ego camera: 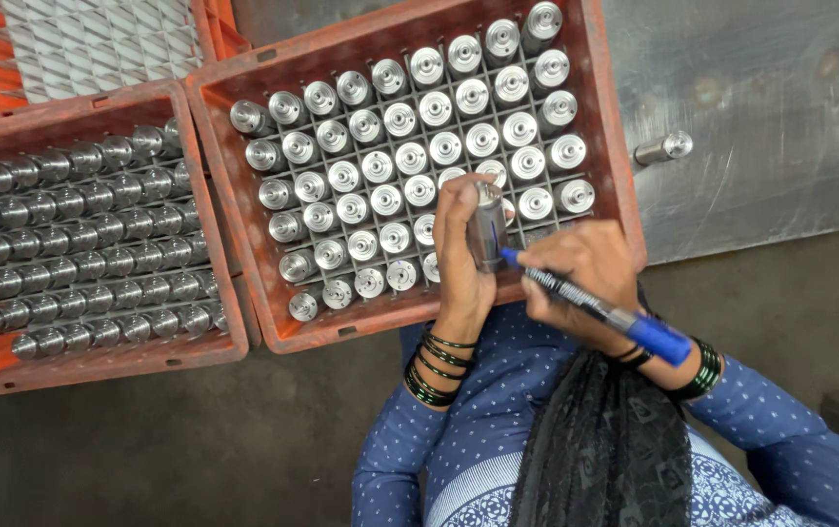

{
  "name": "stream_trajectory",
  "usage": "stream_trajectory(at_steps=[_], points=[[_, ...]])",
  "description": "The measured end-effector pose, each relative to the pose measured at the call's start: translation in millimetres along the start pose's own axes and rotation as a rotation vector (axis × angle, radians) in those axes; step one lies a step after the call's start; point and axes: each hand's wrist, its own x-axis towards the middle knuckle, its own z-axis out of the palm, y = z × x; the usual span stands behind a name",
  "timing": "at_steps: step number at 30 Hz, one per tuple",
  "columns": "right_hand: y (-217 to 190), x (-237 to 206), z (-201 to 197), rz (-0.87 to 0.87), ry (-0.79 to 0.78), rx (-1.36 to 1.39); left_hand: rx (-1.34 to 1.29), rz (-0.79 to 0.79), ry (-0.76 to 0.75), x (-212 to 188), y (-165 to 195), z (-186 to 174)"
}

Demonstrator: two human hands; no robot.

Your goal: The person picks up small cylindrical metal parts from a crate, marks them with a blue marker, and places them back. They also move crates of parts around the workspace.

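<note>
Left hand [460,244]: fingers closed around 1 steel cylinder [486,226], held upright just above the near rows of the middle crate [607,146]. Right hand [587,275]: fingers pinched on a blue marker [595,307], tip touching the lower side of the cylinder; a short blue stroke visible on the metal.

Judged good practice for the marking in hand: firm wrap of the left fingers, no rotation under the tip; light pressure, since polished steel lets a felt point skid; heel of the right hand braced near the left wrist for steadiness; fingers kept off fresh ink.

Outward: crate divided by a grid, 1 cylinder per cell, capped ends up. To the left, a 2nd orange crate [68,366] with cylinders lying in rows. 1 loose cylinder [663,148] on the metal sheet [761,98], well apart from both hands.
</note>
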Motion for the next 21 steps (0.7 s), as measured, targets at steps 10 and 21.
stream_trajectory(at_steps=[10, 21], points=[[-5, 3, -5, 0.024, -0.059, -0.02, -0.059, -0.004, -0.012, 7, -11, -6], [2, -6, -3, 0.048, -0.032, 0.061, -0.137, -0.02, 0.044, 3, -1, 1]])
